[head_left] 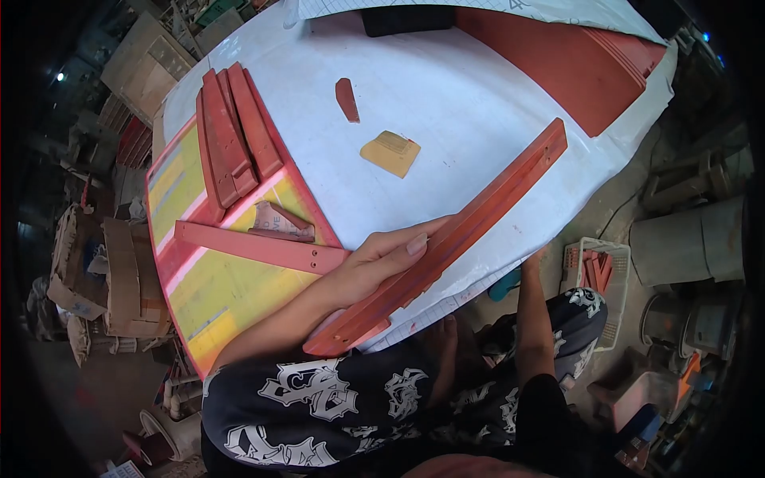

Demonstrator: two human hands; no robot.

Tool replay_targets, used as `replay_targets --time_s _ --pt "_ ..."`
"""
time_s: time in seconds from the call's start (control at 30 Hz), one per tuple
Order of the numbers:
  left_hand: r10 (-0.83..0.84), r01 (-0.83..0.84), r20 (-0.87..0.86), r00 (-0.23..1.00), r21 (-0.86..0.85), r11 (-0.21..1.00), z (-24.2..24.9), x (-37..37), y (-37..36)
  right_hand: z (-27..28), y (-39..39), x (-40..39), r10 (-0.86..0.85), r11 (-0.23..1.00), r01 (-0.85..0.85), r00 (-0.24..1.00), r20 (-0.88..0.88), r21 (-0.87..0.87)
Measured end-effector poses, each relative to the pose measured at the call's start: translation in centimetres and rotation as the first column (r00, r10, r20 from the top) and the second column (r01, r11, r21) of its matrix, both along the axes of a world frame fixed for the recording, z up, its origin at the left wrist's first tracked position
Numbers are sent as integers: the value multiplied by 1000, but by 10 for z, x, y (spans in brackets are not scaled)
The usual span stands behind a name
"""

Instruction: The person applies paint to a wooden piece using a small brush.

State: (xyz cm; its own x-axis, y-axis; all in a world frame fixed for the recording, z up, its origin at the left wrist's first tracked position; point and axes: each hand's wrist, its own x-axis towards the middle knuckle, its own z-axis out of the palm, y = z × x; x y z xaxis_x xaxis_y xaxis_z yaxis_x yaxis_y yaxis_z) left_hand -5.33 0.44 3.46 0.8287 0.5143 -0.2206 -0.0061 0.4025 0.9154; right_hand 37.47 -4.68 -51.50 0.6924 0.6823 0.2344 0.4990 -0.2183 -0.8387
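My left hand (390, 256) is wrapped round a long reddish-brown wooden slat (470, 215), thumb along its face. The slat lies diagonally above the front edge of the white-covered table (319, 103), with small holes near its ends. Under my left wrist a pinkish-red slat with two holes (255, 245) lies across a yellow, red-edged board (207, 287). My right arm reaches down past the table's front edge; of my right hand (532, 263) only a part shows there, its fingers hidden. A folded piece of tan sandpaper (390, 153) and a small red-brown offcut (347, 99) lie farther back.
Several red slats (231, 131) are stacked on the board, near a folded brown sandpaper piece (279, 221). At the back right lies a large red panel (566, 68), partly under white sheeting. A white plastic crate (612, 319) on the floor holds red pieces. Cardboard boxes (131, 271) stand left.
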Motion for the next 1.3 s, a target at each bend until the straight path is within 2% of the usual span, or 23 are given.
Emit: replay_targets --time_s 0.03,0.1,0.17,0.27,0.3,0.4,0.5,0.6,0.7,0.87,1.0,1.1,1.2,1.3 --pt "-18 17 -10 1000 -29 999 0 -2 2 10 1 -5 -17 1000 18 999 -27 11" --pt "-18 18 6 1000 -24 1000 -1 -2 3 42 3 -15 -83 991 83 997 -2 -109" --pt "9 -10 46 999 11 1000 -3 0 2 90 0 -27 -155 913 188 981 119 -361" --pt "30 -28 68 997 -23 999 -4 -2 1 192 -9 -57 -154 823 229 971 183 -521" --pt "23 -21 80 997 -28 999 -3 -2 1 223 -12 -64 -92 790 191 976 196 -582" --pt "22 -20 98 995 -24 1000 -1 -2 1 211 -24 -53 -83 827 240 946 312 -508" --pt "33 -33 89 996 -8 999 -6 -2 -1 208 -32 -44 80 797 184 912 402 -576" --pt "8 -5 90 996 -24 1000 -2 -2 -2 264 -38 -62 175 814 142 864 471 -564" --pt "5 -4 69 998 -20 1000 -1 2 -3 251 -48 -55 241 769 166 819 521 -617" --pt "-51 58 120 992 -59 997 0 0 -1 270 -53 -65 293 812 111 771 565 -573" --pt "18 -17 65 998 -24 1000 -2 4 -5 270 -50 -61 349 802 96 726 592 -590" --pt "0 0 44 999 -3 1000 -2 6 1 284 -52 -64 291 876 84 694 659 -475" --pt "-40 41 46 998 -14 999 -8 3 0 263 -58 -49 422 797 60 657 625 -601" --pt "-13 16 56 998 -59 998 -9 3 0 281 -67 -41 167 829 192 812 560 -525"
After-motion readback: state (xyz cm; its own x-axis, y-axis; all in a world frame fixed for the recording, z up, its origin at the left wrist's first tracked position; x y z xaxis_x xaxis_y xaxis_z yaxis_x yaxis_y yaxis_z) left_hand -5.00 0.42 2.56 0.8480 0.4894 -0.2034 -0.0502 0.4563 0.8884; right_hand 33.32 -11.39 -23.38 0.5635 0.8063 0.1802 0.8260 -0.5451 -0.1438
